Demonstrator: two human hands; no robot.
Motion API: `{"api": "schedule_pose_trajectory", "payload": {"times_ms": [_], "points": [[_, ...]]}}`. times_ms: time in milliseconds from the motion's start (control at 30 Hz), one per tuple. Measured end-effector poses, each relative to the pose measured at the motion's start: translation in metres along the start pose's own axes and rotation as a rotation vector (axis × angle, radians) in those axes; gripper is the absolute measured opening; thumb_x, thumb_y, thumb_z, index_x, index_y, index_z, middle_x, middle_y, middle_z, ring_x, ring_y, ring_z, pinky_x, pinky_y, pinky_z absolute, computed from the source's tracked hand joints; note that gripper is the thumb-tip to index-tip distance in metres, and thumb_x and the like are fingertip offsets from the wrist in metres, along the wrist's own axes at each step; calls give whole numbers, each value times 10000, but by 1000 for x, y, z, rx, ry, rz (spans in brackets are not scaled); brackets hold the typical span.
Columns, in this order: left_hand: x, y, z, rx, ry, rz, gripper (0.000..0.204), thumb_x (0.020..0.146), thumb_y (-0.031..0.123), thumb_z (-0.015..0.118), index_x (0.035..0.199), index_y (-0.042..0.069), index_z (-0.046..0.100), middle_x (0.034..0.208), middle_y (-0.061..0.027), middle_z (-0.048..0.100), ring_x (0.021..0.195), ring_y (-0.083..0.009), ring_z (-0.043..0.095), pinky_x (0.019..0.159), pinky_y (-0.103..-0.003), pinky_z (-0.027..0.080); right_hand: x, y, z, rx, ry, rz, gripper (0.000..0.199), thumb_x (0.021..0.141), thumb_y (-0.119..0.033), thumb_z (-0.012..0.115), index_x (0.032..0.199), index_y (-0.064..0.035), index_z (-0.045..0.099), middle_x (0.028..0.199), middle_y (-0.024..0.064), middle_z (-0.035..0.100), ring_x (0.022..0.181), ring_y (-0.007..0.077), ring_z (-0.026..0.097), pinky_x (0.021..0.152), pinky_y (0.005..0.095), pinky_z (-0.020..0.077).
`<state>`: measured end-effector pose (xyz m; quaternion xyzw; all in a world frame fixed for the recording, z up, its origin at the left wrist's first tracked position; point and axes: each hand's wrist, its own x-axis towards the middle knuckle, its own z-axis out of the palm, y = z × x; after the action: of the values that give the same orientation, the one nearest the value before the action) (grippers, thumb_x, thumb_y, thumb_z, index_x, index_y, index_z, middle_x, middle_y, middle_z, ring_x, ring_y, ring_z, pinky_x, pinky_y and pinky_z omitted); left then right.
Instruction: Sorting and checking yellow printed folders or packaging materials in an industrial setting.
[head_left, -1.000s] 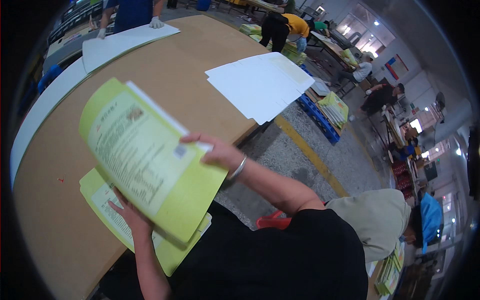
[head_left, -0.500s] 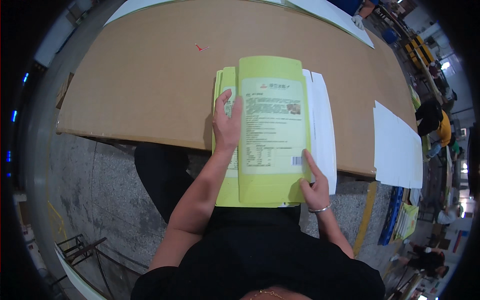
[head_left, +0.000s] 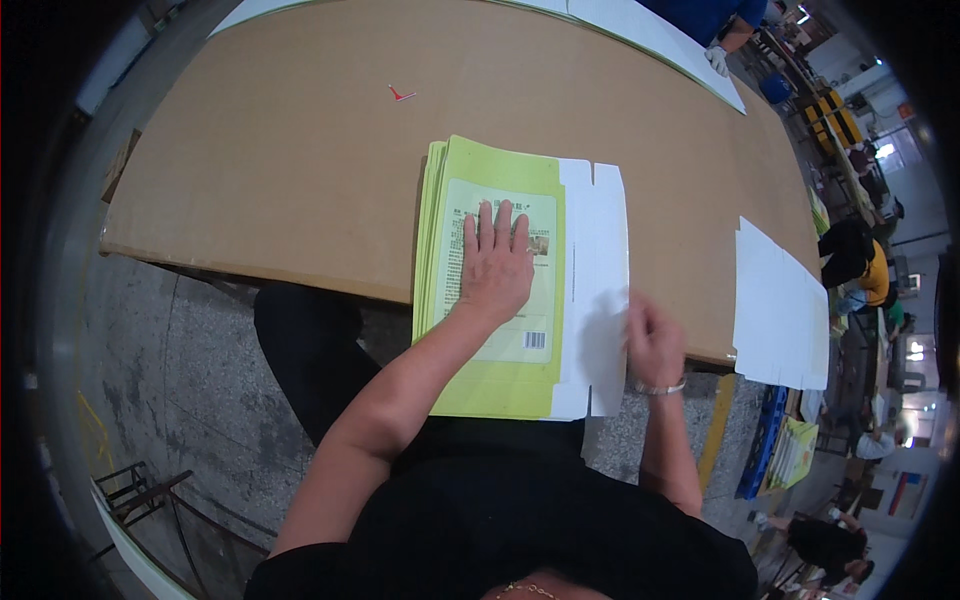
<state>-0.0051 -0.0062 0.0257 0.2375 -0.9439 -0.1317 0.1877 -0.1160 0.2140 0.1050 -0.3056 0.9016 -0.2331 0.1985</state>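
The left hand (head_left: 497, 275) lies flat, grasping nothing, on a yellow-green flattened carton (head_left: 500, 390), its long axis crossing the surface's (head_left: 280, 150) near edge; the white flap (head_left: 597, 270) extends right—nearest the loosely curled right hand (head_left: 655, 345), its hold unclear.

Flat stack of lime-green printed card blanks (head_left: 545, 300), white notched flap (head_left: 597, 230) rightward, partly on the brown table (head_left: 270, 180).

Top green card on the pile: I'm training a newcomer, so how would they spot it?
Find the big brown tabletop, then the pile at its near edge. The top green card lies under the left hand; unlike its neighbours beneath, it shows a barcode.
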Motion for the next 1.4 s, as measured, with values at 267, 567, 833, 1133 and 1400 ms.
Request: {"api": "schedule_pose_trajectory", "payload": {"times_ms": [267, 567, 833, 1133, 1400], "points": [[-4, -2, 5, 19, -35, 4, 545, 943, 247, 447, 1406, -34, 382, 1519, -200, 309, 1425, -354, 247, 1158, -575, 111, 31, -25, 24, 618, -126, -545, 931, 929, -568, 453, 1496, 79, 97, 1563, 258, 162, 1462, 401, 127, 1185, 432, 119], [6, 11, -2, 94, -91, 196, 531, 964, 510, 395, 1463, 327, 386, 1570, 100, 255, 1398, -528, 130, 1045, -767, 35, 23, -27, 75, -393, 120, -554, 793, 912, -523, 526, 1437, 41, 340, 1532, 227, 279, 1449, 352, 218, 1179, 484, 135], [-3, -20, -36, 135, -221, 125, 677, 890, 558, 531, 1478, 272, 354, 1562, 80, 291, 1437, -497, 35, 1041, -757, -80, 32, 184, -22, -47, 1107, 104, 457, 903, -267, 607, 1281, -15, 558, 1222, 197, 613, 1144, 363, 565, 1006, 440, 423], [2, -8, -56, 205, -309, 79, 717, 853, 468, 603, 1489, 279, 331, 1570, 80, 271, 1457, -438, 44, 1081, -714, -72, -1, 443, -118, 1589, 1244, 548, 727, 851, -467, 709, 1346, 2, 457, 1257, 184, 592, 1084, 345, 619, 932, 505, 510], [2, -10, -45, 254, -315, 104, 696, 865, 494, 544, 1486, 249, 343, 1564, 49, 303, 1459, -420, 92, 1102, -670, -81, -3, 511, -150, 1630, 1272, 326, 578, 956, -375, 581, 1370, 5, 444, 1315, 159, 569, 1137, 347, 593, 975, 483, 485]]}}
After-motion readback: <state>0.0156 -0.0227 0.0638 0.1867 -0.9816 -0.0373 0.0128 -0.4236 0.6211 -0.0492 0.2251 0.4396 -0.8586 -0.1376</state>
